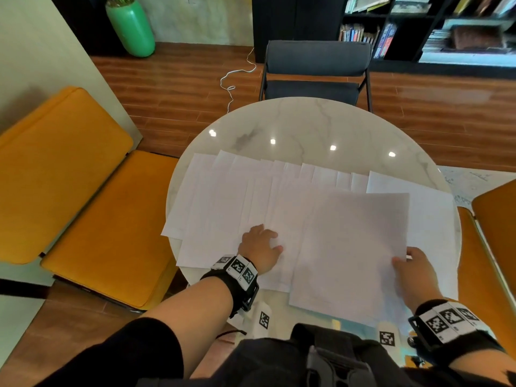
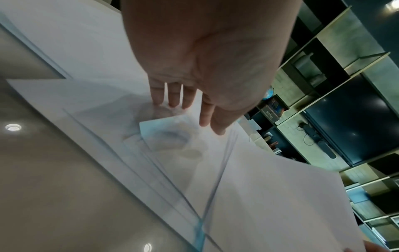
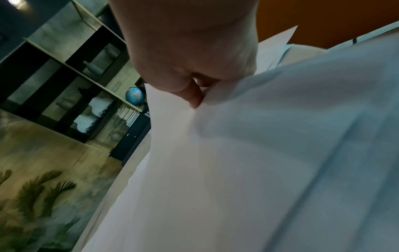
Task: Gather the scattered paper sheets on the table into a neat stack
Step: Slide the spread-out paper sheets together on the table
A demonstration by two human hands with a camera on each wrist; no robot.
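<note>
Right hand [image 1: 416, 277] grip pinches top sheet [image 1: 354, 247]; left hand [image 1: 261, 247] presses sheets [image 1: 223, 196] flat.

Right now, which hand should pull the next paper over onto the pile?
Probably the right hand: it already pinches the lifted sheet by its edge. The left hand lies flat on the fanned sheets, holding them down.

A round marble table [image 1: 321, 127] carries white sheets [image 1: 237, 191] fanned in an overlapping row across its near half; the left hand [image 1: 261, 247] rests on them, fingers spread; the right hand [image 1: 416, 272] grips the right edge of a top sheet [image 1: 354, 247]; orange chairs [image 1: 83, 191] flank the table; a grey chair [image 1: 315, 71] stands beyond it; a green vase [image 1: 131, 27] stands far left.
</note>
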